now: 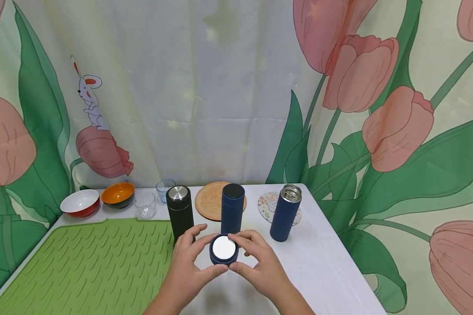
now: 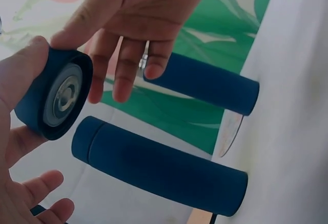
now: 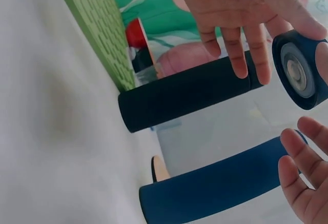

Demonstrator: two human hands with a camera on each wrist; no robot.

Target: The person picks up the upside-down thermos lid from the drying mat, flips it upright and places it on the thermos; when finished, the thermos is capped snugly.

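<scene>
A dark blue flask lid (image 1: pixel 224 249) with a silver inner face is held up over the table's front between both hands. My left hand (image 1: pixel 199 253) pinches its left side with thumb and forefinger. My right hand (image 1: pixel 247 253) grips its right side the same way. Just behind the lid stands a capped blue flask (image 1: pixel 232 210). A black flask (image 1: pixel 180 213) with a silver top is to its left, and an open blue flask (image 1: pixel 285 213) to its right. The left wrist view shows the lid (image 2: pixel 54 96) with both blue flasks (image 2: pixel 159 167) behind it.
A green ribbed mat (image 1: pixel 86 267) covers the table's left side. At the back stand a red-and-white bowl (image 1: pixel 80 203), an orange bowl (image 1: pixel 118 194), two clear glasses (image 1: pixel 145 205), a round orange coaster (image 1: pixel 210 200) and a patterned coaster (image 1: pixel 269 205). A tulip-print curtain hangs behind.
</scene>
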